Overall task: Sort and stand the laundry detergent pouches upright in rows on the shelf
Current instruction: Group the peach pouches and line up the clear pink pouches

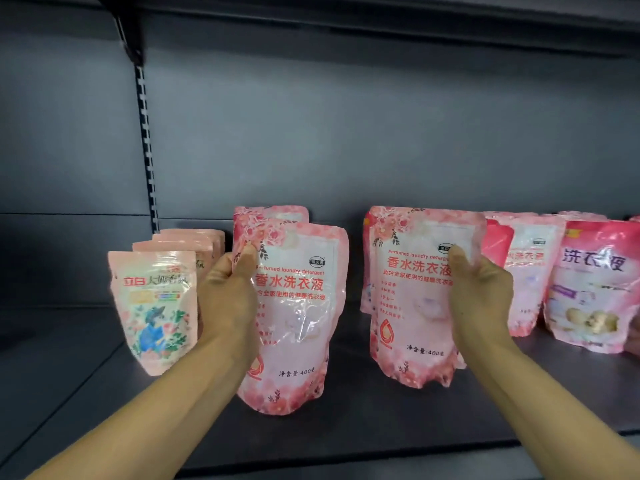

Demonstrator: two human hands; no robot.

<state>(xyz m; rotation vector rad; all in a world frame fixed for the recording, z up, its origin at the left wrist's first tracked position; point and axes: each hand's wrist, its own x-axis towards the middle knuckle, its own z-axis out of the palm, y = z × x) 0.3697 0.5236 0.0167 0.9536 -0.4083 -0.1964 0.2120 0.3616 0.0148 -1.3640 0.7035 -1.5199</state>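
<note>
Pink floral pouch upright, long axis vertical, print facing camera, on dark shelf; left hand grips its left edge. Right hand grips second pink pouch, also upright. Like pouch behind first. Peach pouches in row left; magenta pouch right.

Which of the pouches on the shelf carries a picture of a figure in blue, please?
The small peach pouch at the far left, front of its row; the others show only flowers and text.
</note>
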